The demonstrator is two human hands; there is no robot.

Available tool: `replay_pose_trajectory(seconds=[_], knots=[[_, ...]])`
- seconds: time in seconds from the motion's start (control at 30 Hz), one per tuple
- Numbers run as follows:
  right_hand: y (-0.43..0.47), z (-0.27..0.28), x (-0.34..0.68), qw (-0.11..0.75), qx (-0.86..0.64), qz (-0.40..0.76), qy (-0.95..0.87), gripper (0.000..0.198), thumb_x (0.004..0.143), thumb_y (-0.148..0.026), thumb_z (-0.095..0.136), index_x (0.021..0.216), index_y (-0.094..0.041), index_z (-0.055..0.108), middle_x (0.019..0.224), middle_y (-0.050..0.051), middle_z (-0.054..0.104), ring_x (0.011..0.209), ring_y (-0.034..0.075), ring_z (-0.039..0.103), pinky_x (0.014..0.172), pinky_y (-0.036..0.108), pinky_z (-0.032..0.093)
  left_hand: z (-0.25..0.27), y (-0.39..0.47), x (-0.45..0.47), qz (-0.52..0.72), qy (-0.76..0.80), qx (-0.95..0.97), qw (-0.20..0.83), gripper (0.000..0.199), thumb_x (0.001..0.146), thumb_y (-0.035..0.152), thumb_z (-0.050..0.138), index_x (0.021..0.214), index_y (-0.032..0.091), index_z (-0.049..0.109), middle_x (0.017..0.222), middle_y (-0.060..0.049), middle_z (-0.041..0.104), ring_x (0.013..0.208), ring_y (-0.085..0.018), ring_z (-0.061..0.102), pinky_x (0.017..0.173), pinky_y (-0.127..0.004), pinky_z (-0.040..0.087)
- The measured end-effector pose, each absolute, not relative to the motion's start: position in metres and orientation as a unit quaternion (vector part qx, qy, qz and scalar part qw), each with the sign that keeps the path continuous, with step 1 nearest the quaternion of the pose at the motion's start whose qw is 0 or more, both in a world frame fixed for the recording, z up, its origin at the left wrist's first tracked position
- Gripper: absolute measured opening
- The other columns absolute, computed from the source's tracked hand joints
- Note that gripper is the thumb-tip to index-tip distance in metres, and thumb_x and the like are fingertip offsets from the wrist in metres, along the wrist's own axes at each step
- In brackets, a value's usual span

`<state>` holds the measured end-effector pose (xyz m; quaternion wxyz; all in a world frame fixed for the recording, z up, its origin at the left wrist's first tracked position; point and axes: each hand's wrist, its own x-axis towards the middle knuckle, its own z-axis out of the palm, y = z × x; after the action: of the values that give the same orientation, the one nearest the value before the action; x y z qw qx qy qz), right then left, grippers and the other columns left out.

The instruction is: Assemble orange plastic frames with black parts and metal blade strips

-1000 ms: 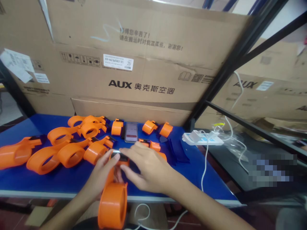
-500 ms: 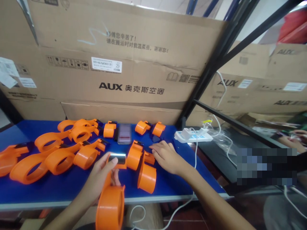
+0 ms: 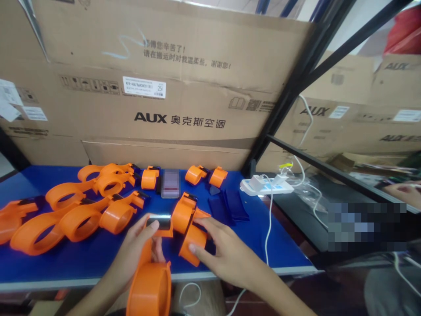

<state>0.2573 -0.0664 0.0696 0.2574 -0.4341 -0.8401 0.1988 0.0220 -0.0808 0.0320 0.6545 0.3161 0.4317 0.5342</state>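
My left hand [image 3: 140,239] grips an orange tape dispenser [image 3: 149,287] by its upper end, thumb pressed on a black piece with a toothed metal edge. The dispenser's round hub hangs over the table's front edge. Beside it, my right hand [image 3: 226,245] closes on a second orange tape dispenser [image 3: 194,239], thumb on the hub and fingers behind the upper part. That one is tilted and overlaps another orange dispenser [image 3: 183,215] with a dark top. Dark blue flat pieces [image 3: 235,206] lie beyond my right hand.
Several orange dispensers [image 3: 80,221] cover the left of the blue table [image 3: 259,239]. A phone [image 3: 171,184] lies at the back, near two more dispensers. A white power strip [image 3: 266,186] with cables stands at the right. Cardboard [image 3: 184,149] walls off the back; a person's hand [image 3: 406,193] shows far right.
My right hand has come back toward me from the blue pieces and taken hold of the second dispenser, which has shifted left and tilted. My left hand keeps its grip almost in place.
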Motion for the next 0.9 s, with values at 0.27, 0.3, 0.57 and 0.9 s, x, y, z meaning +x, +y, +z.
replay_pose_trajectory(seconds=[0.27, 0.3, 0.57, 0.9], knots=[[-0.015, 0.054, 0.299, 0.168, -0.54, -0.019, -0.824, 0.038, 0.098, -0.028, 0.049, 0.129, -0.015, 0.066, 0.119, 0.016, 0.072, 0.109, 0.034, 0.061, 0.092, 0.051, 0.047, 0.027, -0.077, 0.012, 0.547, 0.446, 0.293, 0.645, 0.034, 0.079, 0.043, 0.079, 0.087, 0.022, 0.055, 0.056, 0.002, 0.064, 0.047, -0.016, 0.063, 0.05, -0.025, 0.053], [-0.011, 0.051, 0.305, 0.128, -0.536, -0.048, -0.833, 0.045, 0.093, -0.028, 0.055, 0.135, -0.014, 0.063, 0.128, 0.018, 0.069, 0.113, 0.037, 0.059, 0.093, 0.053, 0.045, 0.029, -0.078, 0.012, 0.552, 0.449, 0.284, 0.643, 0.034, 0.079, 0.044, 0.079, 0.088, 0.022, 0.055, 0.056, 0.002, 0.064, 0.046, -0.016, 0.063, 0.049, -0.025, 0.053], [-0.019, 0.019, 0.304, 0.058, -0.477, -0.105, -0.871, 0.04, 0.096, -0.022, 0.049, 0.131, -0.008, 0.065, 0.126, 0.021, 0.07, 0.106, 0.032, 0.063, 0.09, 0.046, 0.048, 0.036, -0.076, 0.015, 0.562, 0.456, 0.238, 0.648, 0.037, 0.08, 0.042, 0.078, 0.102, 0.021, 0.058, 0.059, 0.001, 0.066, 0.046, -0.014, 0.061, 0.048, -0.024, 0.052], [-0.025, 0.063, 0.294, 0.488, -0.508, 0.144, -0.695, 0.032, 0.102, -0.038, 0.047, 0.122, -0.023, 0.066, 0.102, 0.009, 0.073, 0.084, 0.024, 0.068, 0.071, 0.036, 0.055, 0.04, -0.082, 0.014, 0.54, 0.399, 0.266, 0.692, 0.042, 0.088, 0.056, 0.066, 0.076, 0.015, 0.064, 0.059, -0.007, 0.067, 0.048, -0.017, 0.062, 0.051, -0.027, 0.051]])
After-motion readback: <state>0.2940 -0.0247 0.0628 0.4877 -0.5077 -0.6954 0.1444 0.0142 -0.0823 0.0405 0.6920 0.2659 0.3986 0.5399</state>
